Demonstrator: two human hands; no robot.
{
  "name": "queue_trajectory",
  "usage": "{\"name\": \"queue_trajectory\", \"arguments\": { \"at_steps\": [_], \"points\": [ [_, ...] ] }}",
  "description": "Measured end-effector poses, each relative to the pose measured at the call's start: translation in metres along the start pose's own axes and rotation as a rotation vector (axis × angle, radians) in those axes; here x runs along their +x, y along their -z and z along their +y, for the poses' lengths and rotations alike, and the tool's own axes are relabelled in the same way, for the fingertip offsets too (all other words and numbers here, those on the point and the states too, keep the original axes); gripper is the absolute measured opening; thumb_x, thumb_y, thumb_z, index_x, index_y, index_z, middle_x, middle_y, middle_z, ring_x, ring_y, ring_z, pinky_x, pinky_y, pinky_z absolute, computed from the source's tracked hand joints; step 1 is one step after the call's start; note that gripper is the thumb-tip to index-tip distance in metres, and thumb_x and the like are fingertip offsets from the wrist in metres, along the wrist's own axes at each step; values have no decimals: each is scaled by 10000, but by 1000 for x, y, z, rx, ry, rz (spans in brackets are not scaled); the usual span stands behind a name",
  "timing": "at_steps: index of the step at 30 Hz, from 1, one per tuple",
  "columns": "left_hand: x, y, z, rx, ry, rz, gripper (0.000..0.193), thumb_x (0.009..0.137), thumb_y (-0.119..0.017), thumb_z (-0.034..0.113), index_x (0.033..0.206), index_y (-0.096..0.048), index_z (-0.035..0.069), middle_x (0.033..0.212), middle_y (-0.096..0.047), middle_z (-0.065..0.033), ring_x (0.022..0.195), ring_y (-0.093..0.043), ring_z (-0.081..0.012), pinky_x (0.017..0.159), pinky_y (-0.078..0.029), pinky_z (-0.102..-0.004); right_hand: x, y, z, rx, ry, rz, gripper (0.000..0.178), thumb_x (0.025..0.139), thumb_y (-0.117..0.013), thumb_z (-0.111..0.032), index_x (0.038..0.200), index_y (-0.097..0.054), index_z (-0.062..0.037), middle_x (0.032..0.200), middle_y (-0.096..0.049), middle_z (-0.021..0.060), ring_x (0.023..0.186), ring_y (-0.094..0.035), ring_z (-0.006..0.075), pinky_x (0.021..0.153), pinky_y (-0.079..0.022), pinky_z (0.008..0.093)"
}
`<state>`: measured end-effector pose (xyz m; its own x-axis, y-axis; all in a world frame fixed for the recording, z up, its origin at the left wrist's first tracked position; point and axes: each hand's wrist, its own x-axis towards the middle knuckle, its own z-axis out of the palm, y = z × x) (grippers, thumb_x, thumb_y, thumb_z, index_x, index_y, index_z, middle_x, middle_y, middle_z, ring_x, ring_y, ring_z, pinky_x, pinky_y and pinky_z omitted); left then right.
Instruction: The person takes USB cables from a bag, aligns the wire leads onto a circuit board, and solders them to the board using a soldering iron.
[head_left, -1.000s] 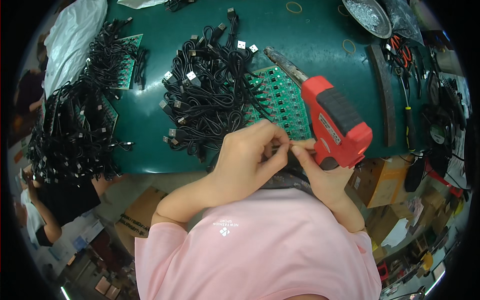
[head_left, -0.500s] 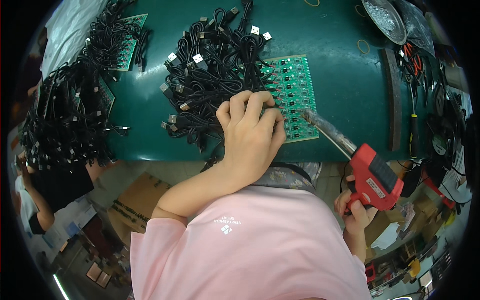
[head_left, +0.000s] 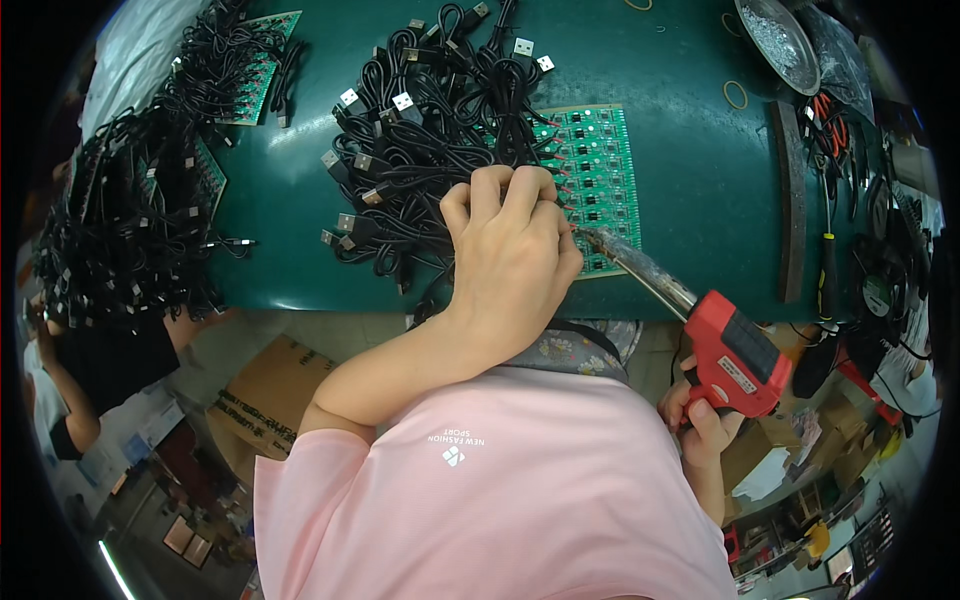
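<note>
My left hand (head_left: 512, 240) is bent over the near ends of a heap of black USB cables (head_left: 410, 150), its fingers curled and pressed together on a cable at the board's left edge; the fingertips are partly hidden. Green circuit boards in a panel (head_left: 600, 160) lie flat, with red wire ends of the cables along their left side. In my right hand (head_left: 705, 425) is a red soldering gun (head_left: 735, 350), gripped by its handle. Its dark tip points up and left, over the panel's near part, close beside my left fingers.
More cables (head_left: 120, 220) with green panels (head_left: 262, 80) are piled at the far left. On the right lie a dark bar (head_left: 789, 200), a yellow-and-black screwdriver (head_left: 828, 270) and a metal dish (head_left: 780, 45). Another person's arm (head_left: 70, 385) shows at the left. Rubber bands lie on the green table (head_left: 690, 170).
The soldering gun has moved left, bringing its tip from the middle of the panel to beside my left fingers. My left hand has shifted slightly right, its fingers drawn closer together.
</note>
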<state>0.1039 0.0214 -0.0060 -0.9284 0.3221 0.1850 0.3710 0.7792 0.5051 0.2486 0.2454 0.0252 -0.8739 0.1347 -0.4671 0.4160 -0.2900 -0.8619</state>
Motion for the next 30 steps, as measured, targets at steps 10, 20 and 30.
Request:
{"name": "queue_trajectory", "arguments": {
  "at_steps": [10, 20, 30],
  "points": [
    [0, -4, 1, 40, -8, 24, 131, 652, -709, 57, 741, -613, 48, 1007, -528, -51, 1018, -473, -276, 869, -293, -433, 3, -2, 6, -56, 61, -21, 465, 848, -607, -255, 1106, -424, 87, 497, -465, 78, 370, -406, 149, 388, -355, 272],
    [0, -5, 1, 70, -16, 30, 140, 641, -710, 49, 744, -616, 51, 994, -527, -49, 1008, -478, -266, 846, -297, -420, -2, 1, -6, 2, -11, 25, 631, 784, -717, -271, 1235, -476, 98, 621, -554, 77, 484, -479, 143, 475, -388, 274],
    [6, 5, -18, 12, -257, -10, 181, 666, -712, 56, 820, -619, 51, 959, -573, -58, 972, -524, -246, 870, -350, -417, 3, 6, 2, -70, 116, -57, 568, 884, -590, -278, 1218, -394, 136, 509, -475, 72, 379, -413, 140, 390, -355, 274]
  ]
}}
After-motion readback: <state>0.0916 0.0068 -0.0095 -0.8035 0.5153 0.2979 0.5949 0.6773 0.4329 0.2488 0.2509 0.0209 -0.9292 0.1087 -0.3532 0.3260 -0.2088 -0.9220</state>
